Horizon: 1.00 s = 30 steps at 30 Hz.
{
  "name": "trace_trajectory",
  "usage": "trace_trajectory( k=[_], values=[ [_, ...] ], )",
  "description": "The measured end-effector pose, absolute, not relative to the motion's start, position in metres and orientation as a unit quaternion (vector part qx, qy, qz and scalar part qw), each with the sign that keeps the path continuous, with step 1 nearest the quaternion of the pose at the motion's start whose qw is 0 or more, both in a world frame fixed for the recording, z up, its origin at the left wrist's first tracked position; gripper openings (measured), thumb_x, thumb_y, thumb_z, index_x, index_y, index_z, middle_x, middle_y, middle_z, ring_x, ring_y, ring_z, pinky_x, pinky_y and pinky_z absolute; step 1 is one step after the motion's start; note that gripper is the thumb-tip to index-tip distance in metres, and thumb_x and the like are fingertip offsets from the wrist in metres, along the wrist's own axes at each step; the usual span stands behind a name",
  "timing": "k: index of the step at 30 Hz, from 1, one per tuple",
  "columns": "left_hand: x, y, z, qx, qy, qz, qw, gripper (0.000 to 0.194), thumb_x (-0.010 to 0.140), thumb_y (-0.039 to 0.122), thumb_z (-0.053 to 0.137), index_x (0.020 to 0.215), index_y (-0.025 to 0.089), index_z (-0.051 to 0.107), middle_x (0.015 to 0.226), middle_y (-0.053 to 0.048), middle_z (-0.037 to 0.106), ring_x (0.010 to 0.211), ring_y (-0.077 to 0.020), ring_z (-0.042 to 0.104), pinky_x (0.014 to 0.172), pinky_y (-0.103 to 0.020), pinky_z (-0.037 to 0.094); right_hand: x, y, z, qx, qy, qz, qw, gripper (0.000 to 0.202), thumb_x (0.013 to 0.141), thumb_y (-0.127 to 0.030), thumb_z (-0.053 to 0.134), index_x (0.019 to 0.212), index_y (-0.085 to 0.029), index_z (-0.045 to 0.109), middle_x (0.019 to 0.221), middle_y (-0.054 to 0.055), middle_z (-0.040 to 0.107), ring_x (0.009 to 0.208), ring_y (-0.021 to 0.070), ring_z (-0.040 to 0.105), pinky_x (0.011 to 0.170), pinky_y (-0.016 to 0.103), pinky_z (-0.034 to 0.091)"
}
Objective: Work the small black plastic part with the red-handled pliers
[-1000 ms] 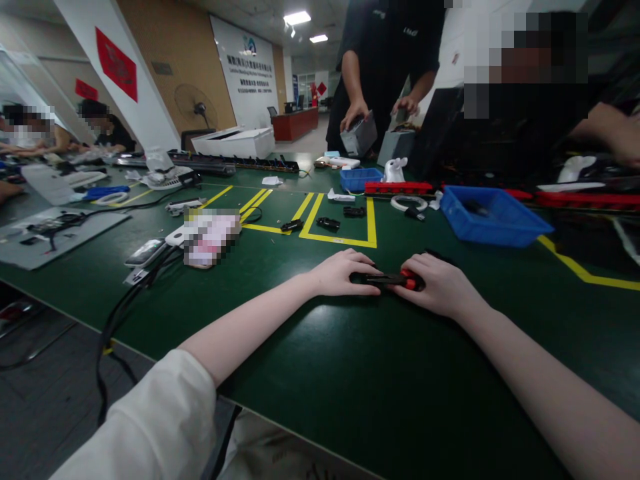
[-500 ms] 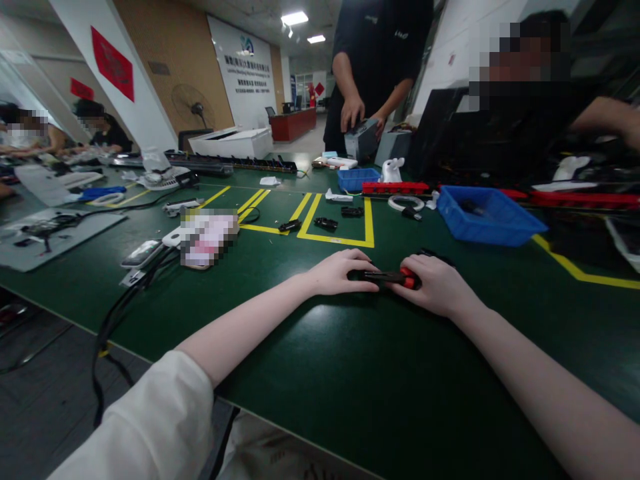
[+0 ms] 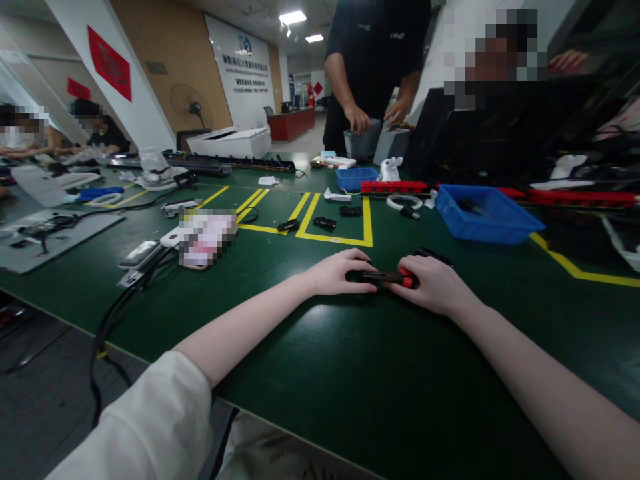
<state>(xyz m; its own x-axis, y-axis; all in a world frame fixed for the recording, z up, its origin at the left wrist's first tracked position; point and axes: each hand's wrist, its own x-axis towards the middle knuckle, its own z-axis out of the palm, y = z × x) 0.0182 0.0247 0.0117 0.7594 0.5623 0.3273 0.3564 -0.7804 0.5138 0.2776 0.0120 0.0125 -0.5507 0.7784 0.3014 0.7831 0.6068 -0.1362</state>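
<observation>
My right grip (image 3: 434,283) is clamped round the tool (image 3: 384,276), my left grip (image 3: 334,275) closed on a black piece (image 3: 356,275) at its tip, over the surface (image 3: 310,373). I judge this one unfinished; whether the parts (image 3: 325,223) beyond are done, I cannot tell.

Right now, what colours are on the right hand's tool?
The tool is black and red, best in the head view.
</observation>
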Motion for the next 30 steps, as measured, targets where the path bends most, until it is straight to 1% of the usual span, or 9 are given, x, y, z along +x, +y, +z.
trace_trajectory(
  k=[4,9,12,20,25,30],
  values=[
    [0.018,0.024,0.013,0.913,0.25,0.233,0.221,0.035,0.092,0.038,0.064,0.122,0.022,0.068,0.129,-0.011,0.057,0.123,-0.0253,0.055,0.106,-0.041,0.045,0.277,0.013,0.013,-0.457,-0.876,0.004,0.156,0.036,0.083,-0.058,0.054,0.073,-0.024,0.048,0.074,0.006,0.06,0.067,0.0208,0.055,0.061,0.033,0.039],
    [0.019,0.025,0.014,0.909,0.247,0.238,0.237,0.032,0.093,0.039,0.063,0.118,0.02,0.071,0.122,-0.01,0.061,0.115,-0.023,0.059,0.101,-0.038,0.047,0.276,0.012,0.014,-0.464,-0.872,0.004,0.158,0.034,0.082,-0.056,0.053,0.073,-0.024,0.047,0.075,0.006,0.062,0.066,0.0208,0.055,0.06,0.033,0.038],
    [0.02,0.025,0.014,0.908,0.249,0.239,0.236,0.031,0.093,0.038,0.063,0.117,0.019,0.071,0.121,-0.01,0.062,0.114,-0.0227,0.06,0.1,-0.037,0.047,0.276,0.01,0.015,-0.467,-0.87,0.006,0.158,0.034,0.083,-0.057,0.051,0.073,-0.024,0.047,0.076,0.006,0.062,0.066,0.021,0.055,0.06,0.033,0.038],
    [0.019,0.028,0.004,0.911,0.241,0.281,0.184,0.038,0.088,0.039,0.07,0.12,0.019,0.069,0.129,-0.013,0.056,0.126,-0.0261,0.053,0.109,-0.042,0.043,0.274,0.01,0.017,-0.472,-0.869,0.024,0.145,0.037,0.083,-0.059,0.05,0.072,-0.024,0.046,0.075,0.006,0.061,0.067,0.0212,0.056,0.06,0.033,0.039],
    [0.02,0.028,0.002,0.917,0.239,0.283,0.148,0.041,0.085,0.037,0.073,0.121,0.017,0.068,0.132,-0.015,0.054,0.127,-0.0281,0.052,0.109,-0.045,0.043,0.274,0.01,0.017,-0.476,-0.868,0.027,0.138,0.039,0.084,-0.06,0.05,0.07,-0.024,0.045,0.074,0.006,0.06,0.066,0.0207,0.055,0.059,0.033,0.038],
    [0.02,0.025,0.006,0.921,0.24,0.269,0.149,0.037,0.087,0.037,0.07,0.12,0.021,0.067,0.133,-0.014,0.054,0.128,-0.0285,0.051,0.108,-0.047,0.044,0.274,0.009,0.018,-0.468,-0.871,0.025,0.149,0.038,0.084,-0.059,0.053,0.07,-0.024,0.046,0.073,0.005,0.061,0.065,0.0197,0.054,0.058,0.032,0.037]
  ],
)
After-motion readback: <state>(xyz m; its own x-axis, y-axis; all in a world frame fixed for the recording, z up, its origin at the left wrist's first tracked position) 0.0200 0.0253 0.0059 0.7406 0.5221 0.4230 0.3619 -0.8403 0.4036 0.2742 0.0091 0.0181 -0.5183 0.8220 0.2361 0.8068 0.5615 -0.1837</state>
